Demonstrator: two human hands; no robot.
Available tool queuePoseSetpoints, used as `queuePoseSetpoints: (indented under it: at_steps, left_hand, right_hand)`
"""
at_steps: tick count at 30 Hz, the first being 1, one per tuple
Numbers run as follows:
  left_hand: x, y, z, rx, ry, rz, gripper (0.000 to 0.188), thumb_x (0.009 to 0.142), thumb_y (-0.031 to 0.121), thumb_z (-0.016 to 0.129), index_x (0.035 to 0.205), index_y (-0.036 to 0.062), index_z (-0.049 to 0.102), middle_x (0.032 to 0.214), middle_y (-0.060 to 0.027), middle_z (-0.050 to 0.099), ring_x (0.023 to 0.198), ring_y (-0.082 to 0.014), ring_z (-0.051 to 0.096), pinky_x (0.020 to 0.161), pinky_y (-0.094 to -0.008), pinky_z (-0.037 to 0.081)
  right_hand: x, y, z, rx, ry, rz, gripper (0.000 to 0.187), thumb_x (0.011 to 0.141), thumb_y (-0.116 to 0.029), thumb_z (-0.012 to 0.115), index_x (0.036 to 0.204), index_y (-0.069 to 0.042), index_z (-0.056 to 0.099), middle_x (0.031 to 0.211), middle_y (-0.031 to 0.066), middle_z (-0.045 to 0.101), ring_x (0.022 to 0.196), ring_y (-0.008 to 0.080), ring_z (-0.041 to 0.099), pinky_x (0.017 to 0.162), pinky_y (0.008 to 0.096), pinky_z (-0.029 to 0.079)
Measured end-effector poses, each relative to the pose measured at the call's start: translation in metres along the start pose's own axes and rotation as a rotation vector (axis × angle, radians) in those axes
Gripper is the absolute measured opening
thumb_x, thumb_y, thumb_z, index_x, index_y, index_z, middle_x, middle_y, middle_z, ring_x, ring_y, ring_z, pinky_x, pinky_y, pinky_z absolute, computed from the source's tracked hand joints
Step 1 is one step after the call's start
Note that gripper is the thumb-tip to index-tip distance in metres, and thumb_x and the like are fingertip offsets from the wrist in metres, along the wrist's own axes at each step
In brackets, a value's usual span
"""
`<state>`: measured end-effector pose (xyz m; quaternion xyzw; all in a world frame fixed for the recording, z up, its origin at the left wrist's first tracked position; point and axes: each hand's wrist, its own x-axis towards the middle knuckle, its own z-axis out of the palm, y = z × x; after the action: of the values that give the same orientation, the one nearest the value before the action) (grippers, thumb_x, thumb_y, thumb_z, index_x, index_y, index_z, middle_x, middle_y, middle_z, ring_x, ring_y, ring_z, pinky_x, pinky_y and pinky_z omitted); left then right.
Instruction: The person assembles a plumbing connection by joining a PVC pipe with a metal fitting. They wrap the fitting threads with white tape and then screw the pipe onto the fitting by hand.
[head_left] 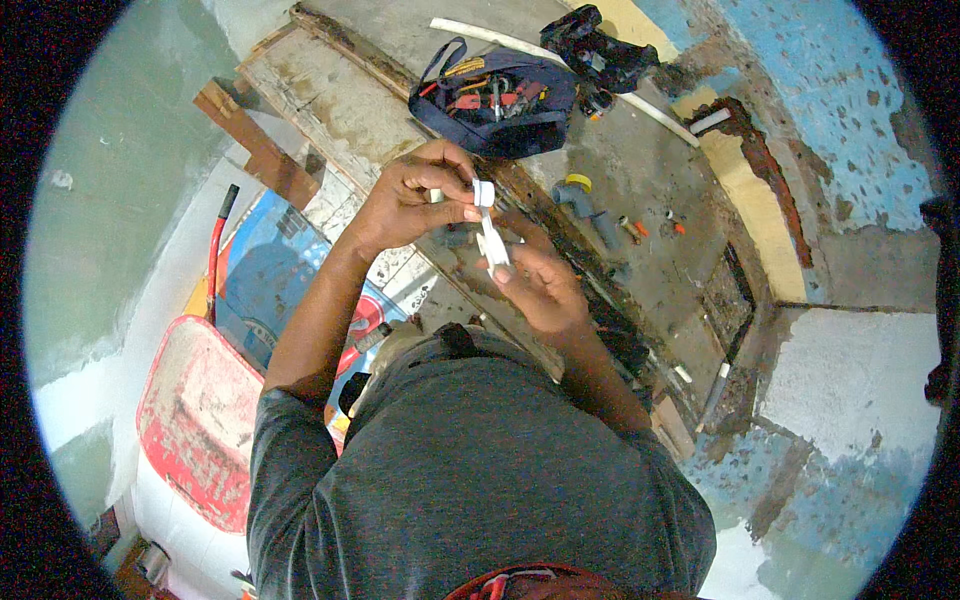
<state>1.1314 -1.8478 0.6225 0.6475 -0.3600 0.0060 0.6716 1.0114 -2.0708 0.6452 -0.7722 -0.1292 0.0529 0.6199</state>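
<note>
My left hand (420, 200) pinches a small white pipe fitting (483, 192) with a round end between thumb and fingers. A short white strip runs down from the fitting to a flat white roll of thread seal tape (494, 250). That roll sits in the fingertips of my right hand (545, 288), a little below and to the right of the left hand. Both hands are closed and held up in front of my body, above the boards. My fingers hide part of both pieces.
A dark blue tool bag (520, 135) full of tools lies beyond my hands, beside a black bag (600, 50) and a long white pipe (655, 118). Grey fittings (590, 210) lie on the floor at right. A red-rimmed wheelbarrow (195, 430) stands at left.
</note>
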Motion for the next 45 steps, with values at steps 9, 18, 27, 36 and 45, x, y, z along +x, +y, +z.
queuePoseSetpoints:
  at_steps: [9, 18, 27, 36, 45]
  left_hand:
    - [-0.003, 0.009, 0.013, -0.102, -0.141, 0.001, 0.017, 0.075, 0.004, 0.092, 0.088, 0.0084, 0.082, 0.102, -0.0056, 0.072, 0.099, -0.0214, 0.066, 0.087, -0.0364, 0.053]
    - [-0.013, 0.012, 0.011, -0.177, -0.025, 0.095, 0.017, 0.075, 0.004, 0.091, 0.088, 0.0075, 0.08, 0.102, -0.0047, 0.071, 0.102, -0.0198, 0.064, 0.091, -0.0351, 0.051]
    - [-0.019, -0.002, 0.004, -0.055, 0.069, 0.074, 0.017, 0.078, 0.004, 0.09, 0.091, 0.0078, 0.08, 0.102, -0.0039, 0.068, 0.101, -0.0181, 0.063, 0.09, -0.0331, 0.049]
    - [-0.021, 0.007, 0.014, -0.081, -0.107, 0.035, 0.015, 0.076, 0.005, 0.091, 0.088, 0.0081, 0.081, 0.101, -0.0044, 0.069, 0.099, -0.0191, 0.064, 0.087, -0.0341, 0.05]
    - [-0.023, 0.028, 0.021, -0.195, -0.132, 0.045, 0.017, 0.075, 0.003, 0.091, 0.088, 0.0083, 0.081, 0.104, -0.0039, 0.07, 0.101, -0.0198, 0.065, 0.089, -0.035, 0.051]
  right_hand:
    - [0.046, -0.04, -0.02, 0.593, 0.122, -0.076, 0.047, 0.109, -0.03, 0.053, 0.141, 0.005, 0.059, 0.142, 0.0182, 0.063, 0.133, 0.0263, 0.058, 0.114, 0.0428, 0.042]
    - [0.039, 0.014, -0.004, 0.311, -0.011, 0.127, 0.034, 0.107, -0.02, 0.057, 0.133, 0.001, 0.065, 0.122, 0.008, 0.07, 0.113, 0.0172, 0.066, 0.1, 0.0332, 0.051]
    - [-0.013, -0.006, 0.019, -0.242, 0.004, -0.132, 0.026, 0.102, -0.016, 0.068, 0.122, 0.0, 0.072, 0.134, 0.0155, 0.063, 0.127, 0.025, 0.06, 0.105, 0.0391, 0.049]
    - [0.0, -0.061, 0.004, 0.362, 0.131, 0.075, 0.041, 0.105, -0.028, 0.058, 0.128, 0.005, 0.068, 0.149, 0.0165, 0.058, 0.138, 0.0264, 0.053, 0.115, 0.0424, 0.04]
    - [0.03, -0.016, -0.007, 0.628, 0.198, 0.102, 0.04, 0.106, -0.029, 0.057, 0.126, 0.004, 0.068, 0.125, 0.0133, 0.071, 0.115, 0.022, 0.066, 0.104, 0.0404, 0.048]
